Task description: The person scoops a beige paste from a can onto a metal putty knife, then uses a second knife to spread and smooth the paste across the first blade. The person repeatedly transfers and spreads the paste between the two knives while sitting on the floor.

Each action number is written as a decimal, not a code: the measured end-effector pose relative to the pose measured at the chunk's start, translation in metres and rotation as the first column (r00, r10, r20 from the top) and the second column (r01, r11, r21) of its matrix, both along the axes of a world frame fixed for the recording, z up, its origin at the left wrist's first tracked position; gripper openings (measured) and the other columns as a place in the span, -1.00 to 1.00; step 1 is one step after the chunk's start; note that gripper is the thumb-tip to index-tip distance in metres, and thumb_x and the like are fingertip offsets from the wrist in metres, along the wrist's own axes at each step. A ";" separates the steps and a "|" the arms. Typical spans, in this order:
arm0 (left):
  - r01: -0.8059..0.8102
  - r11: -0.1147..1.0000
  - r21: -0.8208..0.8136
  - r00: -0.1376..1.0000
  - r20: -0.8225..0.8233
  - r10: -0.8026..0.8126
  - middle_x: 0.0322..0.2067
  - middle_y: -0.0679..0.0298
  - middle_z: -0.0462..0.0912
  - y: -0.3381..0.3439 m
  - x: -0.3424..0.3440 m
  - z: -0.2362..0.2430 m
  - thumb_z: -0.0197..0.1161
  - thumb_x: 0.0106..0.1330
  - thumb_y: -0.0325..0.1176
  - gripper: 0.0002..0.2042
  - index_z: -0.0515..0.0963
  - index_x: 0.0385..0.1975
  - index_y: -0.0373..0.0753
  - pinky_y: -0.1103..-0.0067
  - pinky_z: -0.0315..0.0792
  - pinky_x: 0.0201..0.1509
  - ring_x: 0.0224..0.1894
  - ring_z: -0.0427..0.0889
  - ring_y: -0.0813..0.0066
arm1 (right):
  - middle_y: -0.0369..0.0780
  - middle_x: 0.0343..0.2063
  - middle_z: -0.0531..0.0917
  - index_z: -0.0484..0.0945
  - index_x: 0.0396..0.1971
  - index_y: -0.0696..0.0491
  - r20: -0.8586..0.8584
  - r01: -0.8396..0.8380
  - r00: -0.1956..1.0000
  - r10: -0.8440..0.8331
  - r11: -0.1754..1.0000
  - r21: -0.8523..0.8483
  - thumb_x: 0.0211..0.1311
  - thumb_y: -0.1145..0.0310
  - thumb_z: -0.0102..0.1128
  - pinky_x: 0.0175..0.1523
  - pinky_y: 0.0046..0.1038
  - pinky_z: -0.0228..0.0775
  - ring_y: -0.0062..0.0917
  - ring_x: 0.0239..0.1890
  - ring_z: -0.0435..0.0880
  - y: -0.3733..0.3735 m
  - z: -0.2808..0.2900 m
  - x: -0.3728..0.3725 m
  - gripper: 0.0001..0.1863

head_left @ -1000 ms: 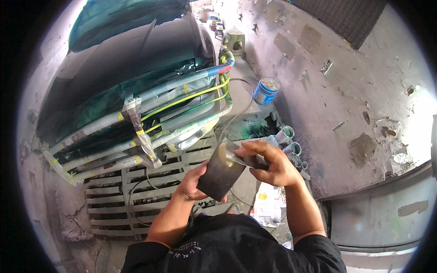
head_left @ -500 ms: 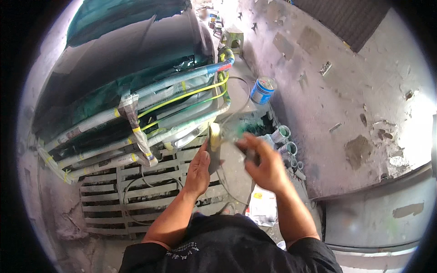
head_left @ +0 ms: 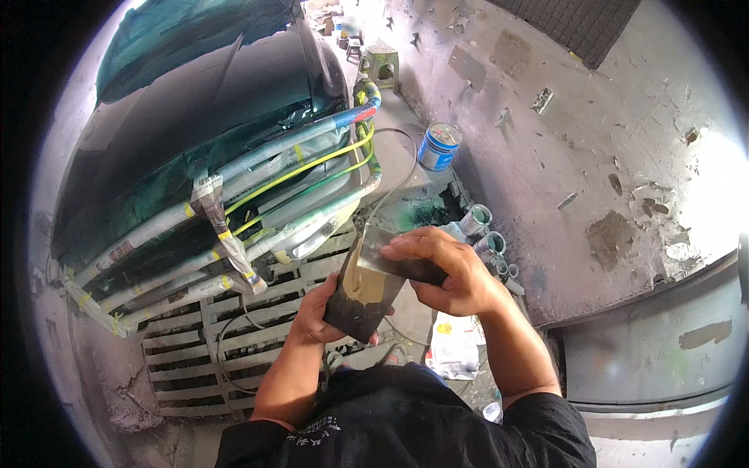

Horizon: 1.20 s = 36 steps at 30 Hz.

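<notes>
My left hand (head_left: 315, 313) is closed on the edge of a dark flat putty board (head_left: 349, 318), held tilted in front of my body. A smear of tan putty (head_left: 363, 285) lies on its face. My right hand (head_left: 456, 273) grips a wide, flat putty spreader (head_left: 376, 240), greyish and shiny at its far edge, with fingers laid along its top. The spreader lies across the far part of the board, over the putty. Its underside and the contact there are hidden.
A car (head_left: 203, 93) with a paper-wrapped front bar (head_left: 156, 222) stands on the left. Slatted grating (head_left: 183, 339) covers the floor below. A blue can (head_left: 438, 147), open paint tins (head_left: 476, 220) and a white packet (head_left: 454, 347) line the right, beside a peeling wall (head_left: 562, 156).
My left hand has turned the board so that its putty-covered face shows. The spreader in my right hand has come in onto the board. The view has shifted slightly.
</notes>
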<state>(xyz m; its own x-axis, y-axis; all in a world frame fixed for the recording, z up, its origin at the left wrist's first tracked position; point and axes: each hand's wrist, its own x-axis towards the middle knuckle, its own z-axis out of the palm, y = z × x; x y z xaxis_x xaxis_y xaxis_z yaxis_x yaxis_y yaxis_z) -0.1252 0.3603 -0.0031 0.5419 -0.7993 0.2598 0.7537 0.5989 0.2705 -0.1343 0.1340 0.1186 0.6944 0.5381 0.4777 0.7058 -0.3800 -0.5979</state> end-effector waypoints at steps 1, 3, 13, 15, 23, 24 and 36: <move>-0.001 1.000 0.010 1.000 0.011 0.000 0.10 -0.17 0.34 -0.001 0.001 -0.001 -0.17 0.40 0.07 -0.37 0.13 0.26 -0.33 0.05 0.58 -0.21 0.10 0.42 -0.15 | -0.14 -0.06 0.58 0.48 0.00 0.12 -0.003 0.001 1.000 -0.001 1.000 0.019 -0.30 0.64 0.13 0.16 -0.29 0.34 -0.23 0.04 0.50 -0.002 -0.006 0.002 -0.37; 0.042 0.999 -0.007 0.999 -0.035 -0.042 0.10 -0.17 0.35 -0.003 0.002 -0.007 -0.13 0.38 0.07 -0.37 0.13 0.26 -0.31 0.05 0.57 -0.21 0.06 0.45 -0.15 | -0.14 -0.08 0.59 0.50 -0.02 0.11 -0.059 0.047 0.997 -0.044 0.998 0.043 -0.29 0.64 0.12 0.14 -0.31 0.35 -0.23 0.01 0.53 -0.008 -0.017 0.003 -0.39; -0.553 0.795 0.249 0.831 0.245 0.500 0.17 0.05 0.33 -0.018 0.007 0.016 -0.09 0.36 0.10 -0.36 0.10 0.29 -0.22 0.12 0.34 0.17 0.20 0.36 0.10 | -0.10 -0.06 0.56 0.23 0.19 0.12 -0.611 0.458 0.780 0.133 0.543 0.703 0.02 0.67 0.13 0.05 -0.44 0.39 -0.43 -0.03 0.55 -0.040 -0.069 -0.038 -0.35; -0.663 0.702 0.260 0.744 0.327 0.582 0.18 0.05 0.32 -0.030 0.007 0.015 -0.10 0.37 0.10 -0.36 0.09 0.29 -0.25 0.21 0.26 0.25 0.20 0.35 0.14 | -0.09 -0.07 0.55 0.23 0.20 0.11 -0.777 0.524 0.615 0.132 0.667 0.529 0.01 0.67 0.14 0.01 -0.46 0.41 -0.46 -0.06 0.54 -0.028 -0.085 -0.045 -0.33; -0.865 0.460 0.200 0.394 0.840 0.374 0.10 0.19 0.39 -0.045 0.001 -0.001 -0.15 0.46 -0.07 -0.49 0.28 0.21 -0.36 0.53 0.24 0.18 0.08 0.39 0.47 | -0.08 -0.06 0.57 0.22 0.18 0.13 -0.700 0.533 0.603 0.382 0.461 0.710 -0.05 0.73 0.13 0.00 -0.45 0.48 -0.43 -0.11 0.62 -0.005 -0.076 -0.015 -0.31; -0.927 0.355 0.122 0.241 0.918 0.315 0.06 0.19 0.42 -0.043 0.003 -0.004 -0.11 0.46 -0.12 -0.53 0.33 0.17 -0.38 0.53 0.29 0.13 0.04 0.40 0.51 | -0.07 -0.05 0.57 0.22 0.19 0.13 -0.660 0.501 0.631 0.408 0.435 0.748 -0.05 0.73 0.12 0.02 -0.45 0.46 -0.42 -0.10 0.62 -0.008 -0.072 -0.011 -0.30; 0.036 0.993 0.109 0.999 0.004 -0.037 0.05 -0.12 0.43 -0.001 -0.004 -0.006 -0.01 0.34 0.04 -0.36 0.13 0.25 -0.32 0.13 0.56 -0.20 -0.03 0.54 -0.14 | -0.16 -0.03 0.61 0.48 0.01 0.16 -0.133 -0.152 0.974 0.182 0.966 0.207 -0.20 0.66 0.15 0.23 -0.22 0.25 -0.23 0.10 0.49 -0.012 -0.009 -0.022 -0.42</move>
